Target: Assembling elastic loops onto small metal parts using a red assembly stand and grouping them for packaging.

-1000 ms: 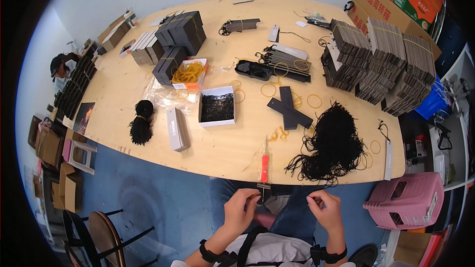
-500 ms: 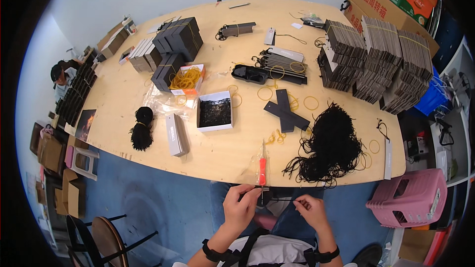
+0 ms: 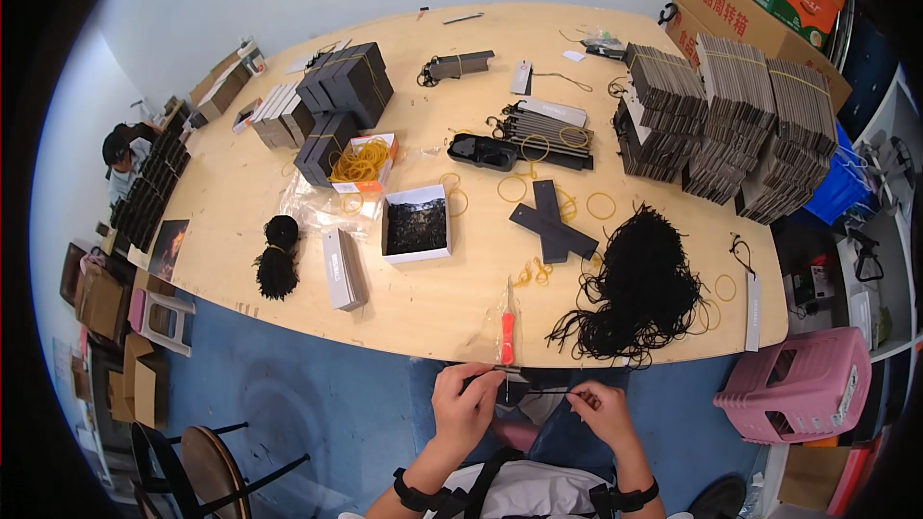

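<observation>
My left hand (image 3: 463, 409) is just off the table's front edge, thumb and fingers pinched on a thin dark tag (image 3: 512, 370) that shows nearly edge-on. To its right, my right hand (image 3: 600, 410) has its fingertips closed on a black cord (image 3: 550, 391), which stretches between the two hands. Beyond my left hand, a red-handled pointed tool (image 3: 508, 336) lies at the table edge, its tip pointing away from me. A big loose heap of black cords (image 3: 642, 288) spreads on the table ahead of my right hand.
On the table (image 3: 413, 312) are crossed dark tags (image 3: 552, 221), a white box of small black pieces (image 3: 417, 223), a box of yellow rubber bands (image 3: 361, 161) and tall tag stacks (image 3: 716, 120). A pink stool (image 3: 796, 384) stands at right. A person (image 3: 125, 149) sits far left.
The whole view has shifted slightly, with the table a little lower in the picture. Both hands keep their pinch and nearly the same place; the cord still runs between them.
</observation>
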{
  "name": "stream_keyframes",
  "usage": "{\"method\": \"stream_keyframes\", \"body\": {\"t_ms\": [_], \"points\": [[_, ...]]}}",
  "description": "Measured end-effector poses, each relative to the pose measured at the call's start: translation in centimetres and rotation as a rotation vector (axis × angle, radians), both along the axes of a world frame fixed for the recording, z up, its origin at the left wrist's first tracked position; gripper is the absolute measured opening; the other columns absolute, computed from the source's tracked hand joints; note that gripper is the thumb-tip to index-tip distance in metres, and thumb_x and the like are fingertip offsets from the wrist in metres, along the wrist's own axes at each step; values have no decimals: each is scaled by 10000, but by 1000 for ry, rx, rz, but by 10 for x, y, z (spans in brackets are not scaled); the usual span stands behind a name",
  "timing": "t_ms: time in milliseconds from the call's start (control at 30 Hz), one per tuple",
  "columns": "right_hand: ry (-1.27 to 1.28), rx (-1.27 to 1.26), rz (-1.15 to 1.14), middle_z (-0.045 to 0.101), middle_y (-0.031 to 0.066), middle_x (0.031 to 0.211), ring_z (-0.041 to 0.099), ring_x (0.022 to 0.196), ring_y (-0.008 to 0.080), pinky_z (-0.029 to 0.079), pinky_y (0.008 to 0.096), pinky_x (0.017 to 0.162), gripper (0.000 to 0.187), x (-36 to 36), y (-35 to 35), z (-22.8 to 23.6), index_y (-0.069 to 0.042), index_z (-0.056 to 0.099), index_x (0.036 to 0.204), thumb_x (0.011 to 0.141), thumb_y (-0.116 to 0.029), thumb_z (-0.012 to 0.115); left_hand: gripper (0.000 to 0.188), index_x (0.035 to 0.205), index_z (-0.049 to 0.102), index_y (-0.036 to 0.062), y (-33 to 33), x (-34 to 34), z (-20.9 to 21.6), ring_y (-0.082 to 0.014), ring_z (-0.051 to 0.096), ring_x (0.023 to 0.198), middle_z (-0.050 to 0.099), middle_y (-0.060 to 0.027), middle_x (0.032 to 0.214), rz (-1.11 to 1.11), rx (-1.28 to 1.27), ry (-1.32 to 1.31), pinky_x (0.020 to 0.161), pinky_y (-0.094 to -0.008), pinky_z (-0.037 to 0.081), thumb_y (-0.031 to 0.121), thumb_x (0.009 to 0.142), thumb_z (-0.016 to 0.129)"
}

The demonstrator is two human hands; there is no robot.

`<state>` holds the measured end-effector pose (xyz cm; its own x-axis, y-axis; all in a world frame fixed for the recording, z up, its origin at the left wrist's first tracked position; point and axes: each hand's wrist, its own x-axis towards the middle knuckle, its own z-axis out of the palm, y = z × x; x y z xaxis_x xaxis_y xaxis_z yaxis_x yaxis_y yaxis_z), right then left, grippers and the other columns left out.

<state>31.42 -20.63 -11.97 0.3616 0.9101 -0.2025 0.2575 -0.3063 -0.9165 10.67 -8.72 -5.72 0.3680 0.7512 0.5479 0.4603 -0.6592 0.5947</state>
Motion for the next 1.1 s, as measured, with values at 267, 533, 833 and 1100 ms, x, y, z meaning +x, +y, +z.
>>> {"method": "stream_keyframes", "body": {"t_ms": [267,533,833,1100], "points": [[53,-16,4,667,76,683,599,566,94,470,239,540,123,4,1,2,2,676,888,819,-91,719,206,903,688,94,-1,0,3,-231,604,851,651,-41,925,-2,-24,-31,730,-342,448,-4,723,712],[43,-29,20,672,80,689,597,563,96,474,241,544,121,6,2,4,7,676,875,822,-94,716,194,898,687,91,1,2,7,-231,605,849,652,-41,917,3,-30,-38,732,-342,446,-8,733,709],[18,-39,27,668,84,683,596,562,101,470,249,542,138,6,3,5,8,678,878,824,-113,717,199,901,624,40,-2,5,10,-282,576,849,571,-112,895,19,-229,-50,746,-346,470,6,746,744],[22,-27,33,664,82,678,593,559,100,468,248,542,135,6,4,6,8,676,876,824,-111,714,173,886,623,29,-4,4,9,-289,582,828,573,-120,894,-4,-431,-185,745,-343,471,39,766,747]]}}
